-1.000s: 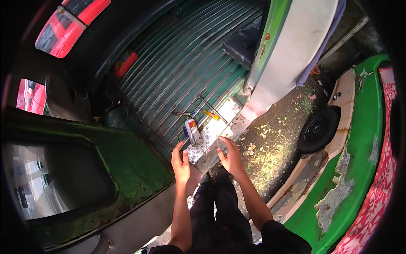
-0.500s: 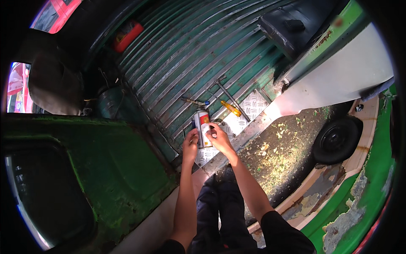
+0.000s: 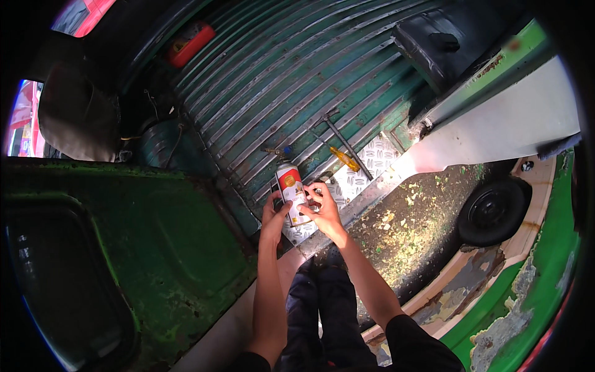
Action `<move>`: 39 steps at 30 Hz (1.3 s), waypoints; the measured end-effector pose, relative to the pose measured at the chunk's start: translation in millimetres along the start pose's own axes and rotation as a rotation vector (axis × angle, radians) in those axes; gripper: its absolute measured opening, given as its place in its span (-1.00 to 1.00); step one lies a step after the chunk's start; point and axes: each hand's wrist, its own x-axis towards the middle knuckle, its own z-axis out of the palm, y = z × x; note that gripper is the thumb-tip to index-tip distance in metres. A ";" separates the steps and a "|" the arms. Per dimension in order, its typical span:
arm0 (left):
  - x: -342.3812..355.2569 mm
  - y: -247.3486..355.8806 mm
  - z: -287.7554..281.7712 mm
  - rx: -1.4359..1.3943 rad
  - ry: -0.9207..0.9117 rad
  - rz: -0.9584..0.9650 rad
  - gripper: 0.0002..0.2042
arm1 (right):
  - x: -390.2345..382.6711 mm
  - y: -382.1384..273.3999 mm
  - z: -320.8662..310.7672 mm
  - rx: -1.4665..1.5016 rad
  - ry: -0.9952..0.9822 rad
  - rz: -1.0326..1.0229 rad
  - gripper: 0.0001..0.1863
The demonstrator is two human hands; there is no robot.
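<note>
Can (image 3: 287, 176) carried a red-and-white label (image 3: 294, 194) with a round gold emblem (image 3: 289, 181); print was too small to read. Red container (image 3: 195, 44): marking wasn't legible either.

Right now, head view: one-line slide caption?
Left grip and right grip on a red-and-white can, a yellow-handled tool lying to its right, ridged green floor beyond.

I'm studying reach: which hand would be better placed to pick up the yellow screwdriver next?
Probably the right hand: it is nearer the screwdriver. The left hand is on the can's far side. Both hands hold the can, though.
</note>
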 end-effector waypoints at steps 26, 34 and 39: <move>-30.2 20.6 -47.3 0.024 0.231 0.234 -0.45 | 89.3 53.3 26.8 -0.761 0.164 -0.130 -0.66; -47.7 24.5 -28.3 0.078 0.172 0.176 -0.54 | 29.0 17.7 -41.0 -0.308 0.152 0.099 -0.81; -69.5 29.2 -4.1 0.107 -0.053 0.185 -0.50 | -35.0 -22.4 -79.6 0.169 0.194 -0.041 -0.87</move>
